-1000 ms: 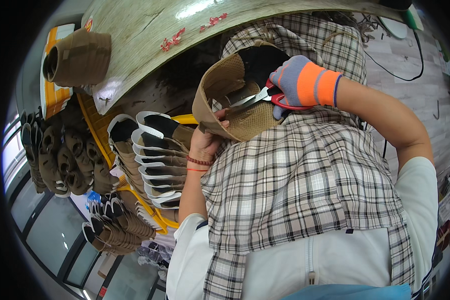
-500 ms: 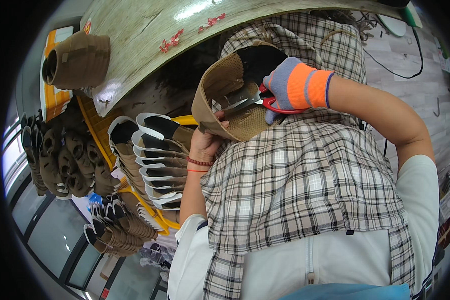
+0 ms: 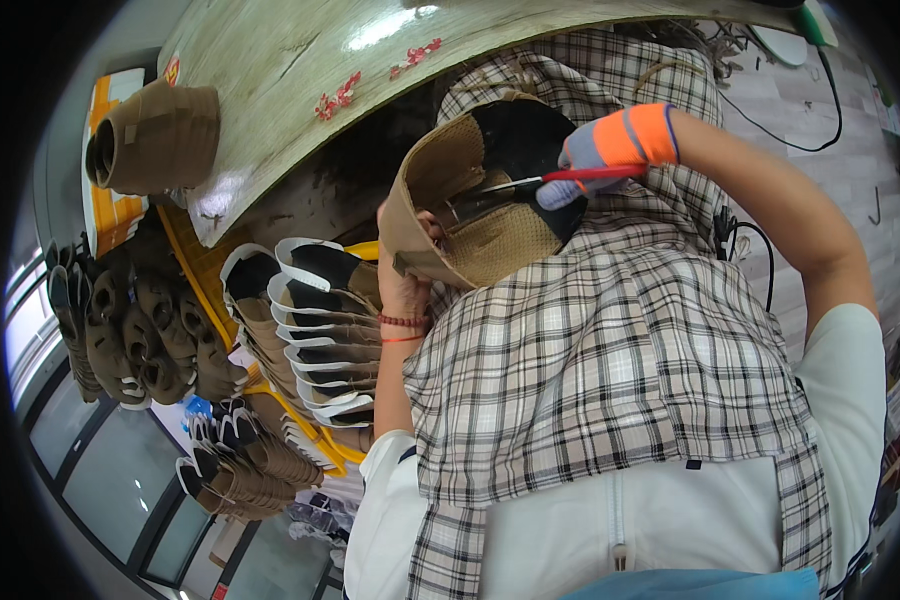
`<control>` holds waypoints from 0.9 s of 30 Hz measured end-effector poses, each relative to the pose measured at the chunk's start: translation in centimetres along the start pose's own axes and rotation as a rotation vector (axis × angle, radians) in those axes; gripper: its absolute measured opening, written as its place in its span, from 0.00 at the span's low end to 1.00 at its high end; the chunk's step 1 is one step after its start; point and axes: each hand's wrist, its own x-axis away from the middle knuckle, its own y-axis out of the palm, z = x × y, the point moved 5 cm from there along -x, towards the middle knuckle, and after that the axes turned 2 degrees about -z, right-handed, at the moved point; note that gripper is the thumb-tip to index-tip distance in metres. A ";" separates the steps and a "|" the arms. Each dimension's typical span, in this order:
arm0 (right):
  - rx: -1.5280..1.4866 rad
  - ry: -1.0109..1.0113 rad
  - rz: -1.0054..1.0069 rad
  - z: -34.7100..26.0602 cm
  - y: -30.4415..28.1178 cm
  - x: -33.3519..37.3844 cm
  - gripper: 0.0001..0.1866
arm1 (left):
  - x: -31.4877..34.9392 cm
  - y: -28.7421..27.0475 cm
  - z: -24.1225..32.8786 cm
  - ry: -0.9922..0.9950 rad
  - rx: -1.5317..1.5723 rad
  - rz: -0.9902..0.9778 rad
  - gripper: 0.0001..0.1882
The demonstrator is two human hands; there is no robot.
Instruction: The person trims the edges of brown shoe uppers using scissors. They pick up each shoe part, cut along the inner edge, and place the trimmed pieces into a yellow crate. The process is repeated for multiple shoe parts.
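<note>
A brown shoe upper [image 3: 413, 218] with tan mesh inside and a black lined end lies tilted over my lap, its opening facing up. My left hand [image 3: 402, 288] grips its near-left wall, with fingertips showing inside the rim; red bead and cord bracelets circle the wrist. In a grey and orange glove, my right hand [image 3: 592, 160] is closed on red-handled scissors [image 3: 610, 173]. The scissors' blades point left into the upper, close to my left fingertips. What lies between the blade tips is too small to make out.
A pale wood-look table [image 3: 280, 100] curves across the top, with nested brown uppers [image 3: 165, 140] at its left end. More uppers with white edges [image 3: 320, 330] hang by a yellow rack [image 3: 315, 435] at left. A black cable [image 3: 838, 105] runs at the right.
My right hand has shifted right and slightly up, drawing the scissors partly back, and their handles have come closer together. My left fingers sit farther left and higher inside the upper.
</note>
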 end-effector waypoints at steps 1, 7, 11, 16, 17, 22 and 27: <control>-0.095 -0.040 -0.134 0.6 0.5 -1.0 0.44 | -0.1 -0.5 -0.2 0.063 0.010 0.108 0.15; -0.218 0.036 -0.211 -3.6 -1.5 -0.2 0.46 | -3.4 -6.1 -2.2 0.114 0.288 0.169 0.15; -0.240 -0.044 -0.283 -3.7 -1.5 -1.1 0.49 | -3.7 -6.0 -2.0 0.061 0.321 0.162 0.16; -0.235 -0.061 -0.263 -4.5 -1.8 -1.7 0.50 | -3.6 -6.7 -2.1 0.029 0.368 0.194 0.15; -0.232 -0.085 -0.276 -4.7 -1.9 -1.9 0.51 | -3.5 -6.6 -1.9 0.025 0.372 0.179 0.15; -0.181 -0.049 -0.225 -5.1 -2.1 -1.8 0.47 | -3.4 -5.3 -1.4 0.017 0.344 0.199 0.15; -0.159 -0.052 -0.162 -4.7 -2.2 -2.3 0.42 | -3.7 -5.6 -1.5 -0.023 0.427 0.186 0.16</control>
